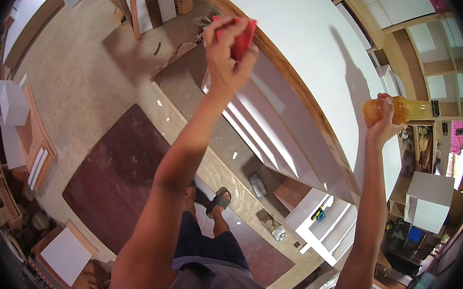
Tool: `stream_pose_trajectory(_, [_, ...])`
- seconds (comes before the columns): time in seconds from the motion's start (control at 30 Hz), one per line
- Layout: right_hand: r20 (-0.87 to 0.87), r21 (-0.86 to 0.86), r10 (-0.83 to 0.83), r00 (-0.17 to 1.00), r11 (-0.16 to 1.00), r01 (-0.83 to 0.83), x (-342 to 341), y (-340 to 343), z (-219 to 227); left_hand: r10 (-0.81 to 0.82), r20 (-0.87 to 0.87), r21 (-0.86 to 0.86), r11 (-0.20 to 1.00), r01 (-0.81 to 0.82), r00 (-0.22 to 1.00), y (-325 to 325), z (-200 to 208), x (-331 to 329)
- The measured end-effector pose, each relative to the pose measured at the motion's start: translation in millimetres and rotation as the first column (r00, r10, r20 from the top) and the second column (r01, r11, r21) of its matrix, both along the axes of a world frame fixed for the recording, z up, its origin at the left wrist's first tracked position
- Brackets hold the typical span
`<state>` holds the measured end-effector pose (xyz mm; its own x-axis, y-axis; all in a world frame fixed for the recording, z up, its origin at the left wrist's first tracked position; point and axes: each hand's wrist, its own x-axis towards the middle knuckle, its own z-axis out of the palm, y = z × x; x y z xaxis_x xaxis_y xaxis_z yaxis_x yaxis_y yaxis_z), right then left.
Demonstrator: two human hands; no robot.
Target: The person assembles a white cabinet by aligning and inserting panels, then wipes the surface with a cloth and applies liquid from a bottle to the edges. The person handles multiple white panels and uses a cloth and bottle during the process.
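My left hand (229,52) is closed around a flat red piece (243,41), whose exact kind I cannot make out. It is at the far end of the board's raw plywood edge (296,79); whether the piece touches that edge is unclear. My right hand (384,124) grips a clear bottle (403,109) of amber liquid, tipped sideways with its narrow end to the right. Beneath the bottle lies the board's white top (326,48), where a bottle-shaped shadow falls. The board's side drops away to white shelf-like panels (265,125).
A dark red sheet (115,173) lies on the floor by my feet. Below the board, a teal-and-black tool (318,213) sits on a white frame (333,234). Wooden shelving (407,49) and white boxes (428,201) stand at right; cut panels (25,134) at left.
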<state>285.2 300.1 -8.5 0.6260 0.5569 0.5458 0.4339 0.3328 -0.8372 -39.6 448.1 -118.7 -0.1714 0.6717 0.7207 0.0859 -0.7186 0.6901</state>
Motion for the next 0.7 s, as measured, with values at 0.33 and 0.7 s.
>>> stream_pose_trajectory(0.33, [0.030,0.018,0.037,0.999,0.999,-0.038,-3.2,-0.4,4.3,-0.130,-0.336,0.195,0.959,0.204,0.933,-105.8,-46.4,55.4])
stream_pose_trajectory(0.7, [0.012,0.020,0.031,0.999,0.999,-0.031,-5.1,-0.6,3.3,0.062,-0.217,0.337,0.941,0.015,0.974,-61.3,-55.3,55.9])
